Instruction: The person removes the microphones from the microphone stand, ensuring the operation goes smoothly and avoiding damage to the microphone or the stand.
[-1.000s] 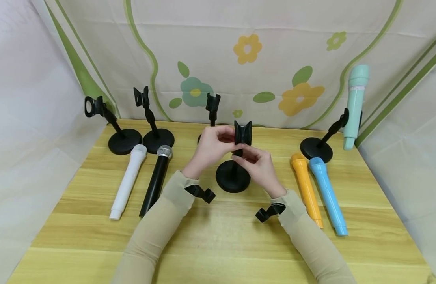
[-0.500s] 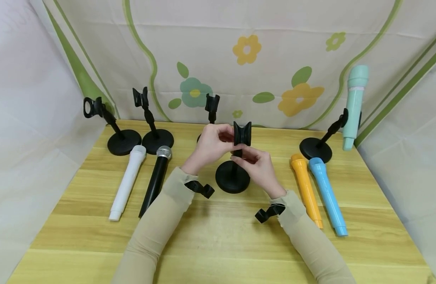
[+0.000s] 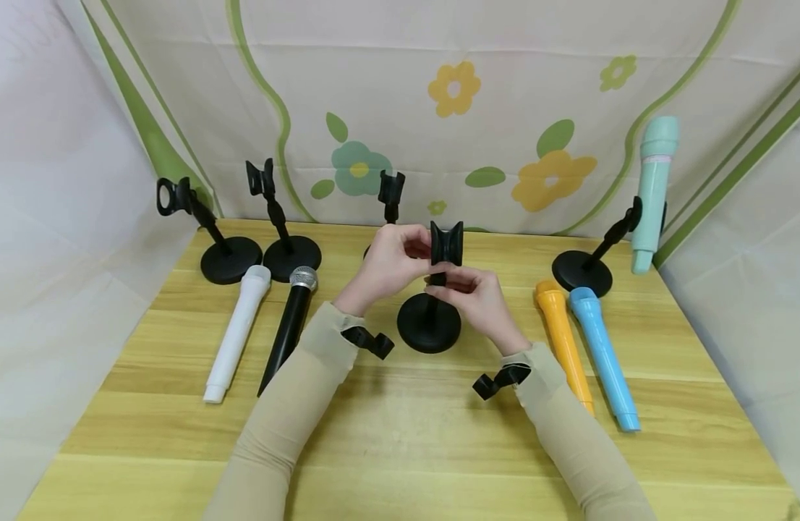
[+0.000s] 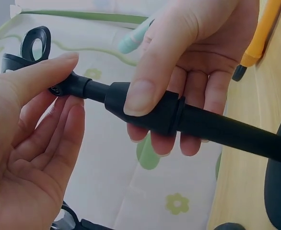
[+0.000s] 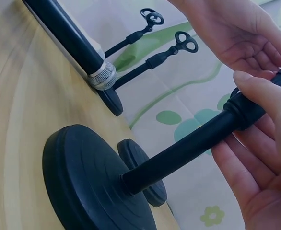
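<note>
A black desk microphone stand (image 3: 429,329) stands upright at mid-table, its round base on the wood. My left hand (image 3: 390,264) pinches the joint just below the clip (image 3: 446,246) between thumb and fingers. Lower down, the right hand (image 3: 481,300) grips the thick collar (image 4: 143,106) of the pole, thumb on one side and fingers behind, as the left wrist view shows. The clip holds no microphone. In the right wrist view the pole (image 5: 179,155) runs bare from the collar down to the base (image 5: 90,177).
Left lie a white microphone (image 3: 237,333) and a black one (image 3: 289,325); right, an orange (image 3: 563,340) and a blue one (image 3: 603,358). Behind are stands (image 3: 231,259) (image 3: 292,257) (image 3: 390,189); a far-right stand (image 3: 582,272) holds a mint microphone (image 3: 652,195).
Both hands keep their hold on the stand. The right wrist has risen slightly. The stand and the microphones stay where they were.
</note>
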### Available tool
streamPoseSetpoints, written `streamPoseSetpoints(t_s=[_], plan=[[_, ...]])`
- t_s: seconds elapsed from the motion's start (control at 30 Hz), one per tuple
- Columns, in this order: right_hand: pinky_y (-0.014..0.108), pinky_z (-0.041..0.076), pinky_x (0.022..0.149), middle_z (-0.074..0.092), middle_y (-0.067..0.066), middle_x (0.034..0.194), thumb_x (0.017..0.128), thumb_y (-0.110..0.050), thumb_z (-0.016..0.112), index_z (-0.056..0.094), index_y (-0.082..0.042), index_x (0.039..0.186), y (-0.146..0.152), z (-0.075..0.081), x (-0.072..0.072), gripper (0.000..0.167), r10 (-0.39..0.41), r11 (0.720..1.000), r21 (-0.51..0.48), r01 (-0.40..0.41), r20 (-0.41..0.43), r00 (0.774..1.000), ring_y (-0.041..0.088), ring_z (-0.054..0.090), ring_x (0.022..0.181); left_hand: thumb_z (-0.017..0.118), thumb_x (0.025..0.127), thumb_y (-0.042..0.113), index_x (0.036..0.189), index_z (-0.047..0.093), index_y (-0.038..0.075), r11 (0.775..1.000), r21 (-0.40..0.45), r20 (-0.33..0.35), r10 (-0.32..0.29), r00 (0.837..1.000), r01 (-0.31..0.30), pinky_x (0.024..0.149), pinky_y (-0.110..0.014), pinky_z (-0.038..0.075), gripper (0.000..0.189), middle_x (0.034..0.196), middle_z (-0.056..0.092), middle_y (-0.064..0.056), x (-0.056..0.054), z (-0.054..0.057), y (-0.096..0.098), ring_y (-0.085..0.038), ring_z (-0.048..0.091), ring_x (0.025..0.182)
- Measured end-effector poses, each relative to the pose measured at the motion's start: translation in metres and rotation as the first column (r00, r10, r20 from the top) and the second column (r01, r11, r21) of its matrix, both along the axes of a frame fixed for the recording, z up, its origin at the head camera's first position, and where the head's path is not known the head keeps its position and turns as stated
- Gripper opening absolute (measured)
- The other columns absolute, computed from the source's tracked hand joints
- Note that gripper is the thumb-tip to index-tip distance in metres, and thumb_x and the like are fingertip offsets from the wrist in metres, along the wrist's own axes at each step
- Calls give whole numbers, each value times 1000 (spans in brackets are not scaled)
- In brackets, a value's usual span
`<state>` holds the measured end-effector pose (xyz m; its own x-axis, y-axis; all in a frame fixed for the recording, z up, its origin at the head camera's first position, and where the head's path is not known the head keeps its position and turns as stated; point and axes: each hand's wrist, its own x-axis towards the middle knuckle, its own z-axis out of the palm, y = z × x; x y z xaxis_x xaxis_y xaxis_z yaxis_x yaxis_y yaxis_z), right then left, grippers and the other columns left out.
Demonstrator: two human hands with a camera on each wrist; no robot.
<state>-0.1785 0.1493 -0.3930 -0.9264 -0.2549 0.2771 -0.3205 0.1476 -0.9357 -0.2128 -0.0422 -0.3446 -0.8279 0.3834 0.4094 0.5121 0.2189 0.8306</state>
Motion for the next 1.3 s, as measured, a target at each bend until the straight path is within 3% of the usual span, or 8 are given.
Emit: streamPoseSetpoints(t_s=[0.4, 0.73, 1.1, 1.3], plan=[[31, 58, 86, 76, 12, 104, 91, -1, 77, 74, 5, 115, 2, 1, -1, 25, 17, 1000, -21, -17, 3, 1000, 18, 73, 94, 77, 86, -4, 81, 69, 6, 998, -47, -26, -44, 999, 43, 69, -31, 58, 14, 80, 70, -1, -2, 6, 2, -14, 68, 73], [32, 58, 86, 75, 13, 104, 91, 0, 76, 75, 4, 108, 3, -1, -5, 18, 34, 999, -21, -34, -23, 999, 22, 73, 96, 82, 85, 2, 80, 70, 8, 998, -28, -40, -65, 997, 64, 75, -33, 58, 14, 81, 71, 1, -5, -7, 2, -13, 68, 76], [33, 58, 86, 74, 18, 106, 91, 0, 76, 75, 4, 111, 1, -2, -4, 20, 55, 998, -24, -56, -31, 998, 22, 73, 96, 83, 86, 5, 86, 73, 7, 984, -77, 47, -155, 987, 158, 71, -33, 54, 11, 82, 72, -1, -12, -2, -5, -17, 68, 76], [33, 58, 86, 74, 18, 107, 92, 0, 76, 75, 4, 112, 0, -1, -1, 21, 56, 998, -25, -56, -25, 998, 23, 73, 96, 85, 85, 10, 86, 72, 7, 983, -88, 52, -156, 986, 161, 73, -32, 55, 13, 83, 72, 0, -11, -3, -6, -17, 68, 76]])
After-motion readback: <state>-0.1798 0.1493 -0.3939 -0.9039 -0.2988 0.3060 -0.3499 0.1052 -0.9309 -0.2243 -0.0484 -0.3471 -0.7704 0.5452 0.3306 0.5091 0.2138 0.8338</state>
